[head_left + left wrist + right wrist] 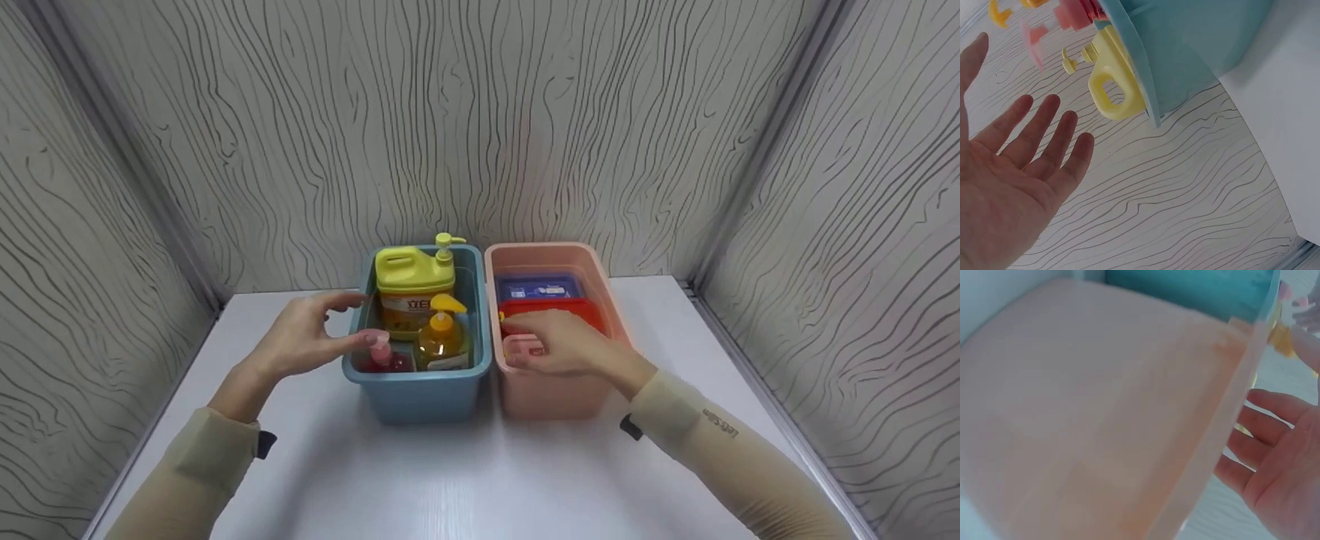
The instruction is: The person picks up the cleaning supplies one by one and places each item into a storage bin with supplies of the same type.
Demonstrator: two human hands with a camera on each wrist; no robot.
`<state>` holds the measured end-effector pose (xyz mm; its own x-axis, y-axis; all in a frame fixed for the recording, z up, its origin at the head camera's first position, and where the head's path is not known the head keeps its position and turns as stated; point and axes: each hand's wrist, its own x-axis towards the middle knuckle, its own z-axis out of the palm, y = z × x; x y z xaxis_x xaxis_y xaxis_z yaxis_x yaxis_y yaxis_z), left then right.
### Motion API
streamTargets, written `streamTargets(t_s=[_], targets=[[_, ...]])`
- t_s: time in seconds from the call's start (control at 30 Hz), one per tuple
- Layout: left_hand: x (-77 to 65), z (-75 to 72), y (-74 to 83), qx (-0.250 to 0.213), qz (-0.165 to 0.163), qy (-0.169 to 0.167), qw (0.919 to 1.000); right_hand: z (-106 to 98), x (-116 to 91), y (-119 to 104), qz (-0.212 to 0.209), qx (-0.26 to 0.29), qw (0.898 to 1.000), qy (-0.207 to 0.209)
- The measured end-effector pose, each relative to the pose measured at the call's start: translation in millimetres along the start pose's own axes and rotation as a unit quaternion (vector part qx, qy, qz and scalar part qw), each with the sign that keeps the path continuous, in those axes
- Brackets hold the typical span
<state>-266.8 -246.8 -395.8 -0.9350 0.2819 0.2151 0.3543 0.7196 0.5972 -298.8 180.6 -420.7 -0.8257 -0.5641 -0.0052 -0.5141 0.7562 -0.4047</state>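
My left hand (296,337) hovers at the left rim of a blue bin (424,397), fingers spread and nothing held; its thumb overlaps a pink pump-top bottle (381,351) in the head view, contact unclear. Also inside the bin are a yellow jug with a pump (409,281) and an amber pump bottle (441,345). Over a pink bin (551,401) is my right hand (566,341), its fingers loosely bent past the rim in the right wrist view (1286,450). Near them lie a pale pink item (523,345) and a red one (589,307), partly hidden by the hand.
A dark blue pack (540,286) lies at the back of the pink bin. Both bins stand side by side on a white table (442,480), close to the wood-patterned back wall (480,135). Similar panels rise at left and right.
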Motion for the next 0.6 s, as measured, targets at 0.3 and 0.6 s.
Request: streamTargets(t_s=[0.3, 0.6], targets=[[-13.0, -8.9, -14.3, 0.014, -0.020, 0.021, 0.9995, -24.1, -22.2, 31.9, -0.020, 0.007, 0.999, 0.049], [-26.3, -17.6, -30.7, 0.021, -0.037, 0.035, 0.9985, -44.9, -48.2, 71.2, 0.002, 0.027, 0.994, 0.103]])
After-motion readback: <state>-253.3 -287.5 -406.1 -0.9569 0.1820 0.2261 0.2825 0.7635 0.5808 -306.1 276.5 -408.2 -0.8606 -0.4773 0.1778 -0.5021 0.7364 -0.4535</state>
